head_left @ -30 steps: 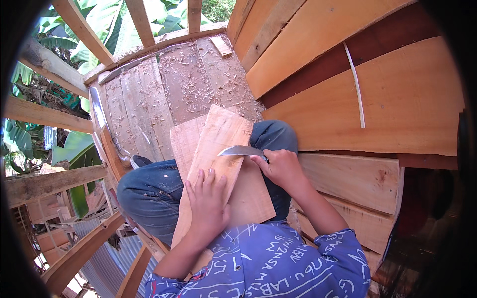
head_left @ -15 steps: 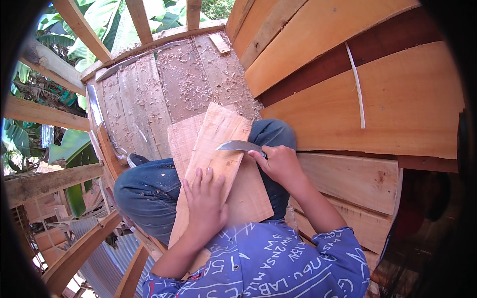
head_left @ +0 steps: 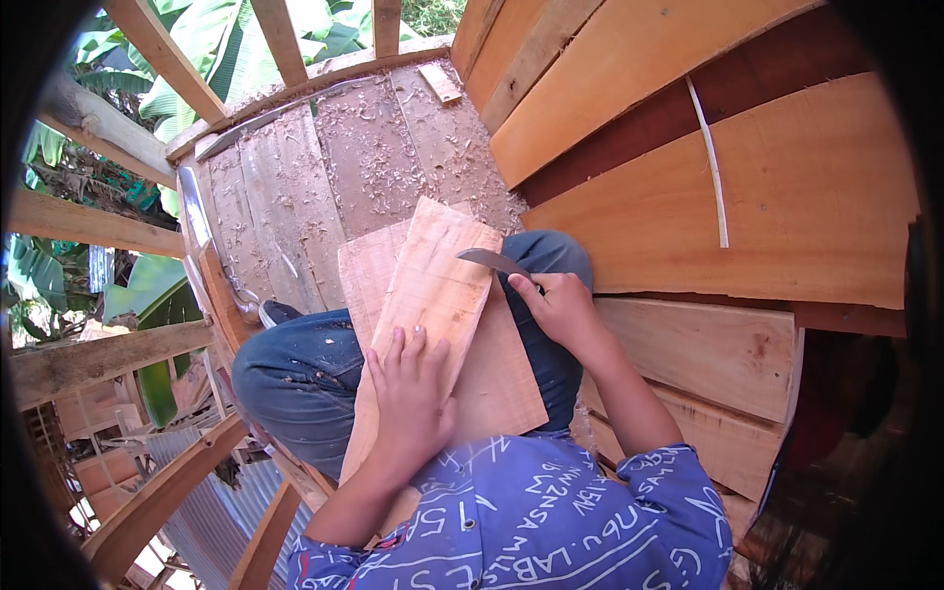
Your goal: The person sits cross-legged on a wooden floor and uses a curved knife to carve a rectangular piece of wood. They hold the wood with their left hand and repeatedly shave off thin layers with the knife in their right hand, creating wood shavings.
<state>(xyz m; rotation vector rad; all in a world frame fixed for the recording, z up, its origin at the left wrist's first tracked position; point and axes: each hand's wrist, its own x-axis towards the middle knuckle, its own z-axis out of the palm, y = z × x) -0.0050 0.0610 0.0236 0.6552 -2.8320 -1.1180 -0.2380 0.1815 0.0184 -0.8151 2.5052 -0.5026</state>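
Across my lap lies a narrow wooden board, slanting from lower left to upper right. Beneath it rests a wider wooden board at another angle. My left hand lies flat on the narrow board, fingers stretched toward its far end. In my right hand is a knife with a curved blade; my fingers are wrapped round its handle, which they mostly hide. The blade points left, its tip over the narrow board near the right edge. Whether it touches the wood I cannot tell.
Wood shavings litter the plank floor ahead, with a small wood offcut near the wall. A plank wall stands close on my right. Wooden railing bars run along the left, with banana leaves beyond.
My right hand and the knife have moved slightly right and up, and the blade now reaches less far over the narrow board. My left hand stays flat on it. The whole view has shifted a little.
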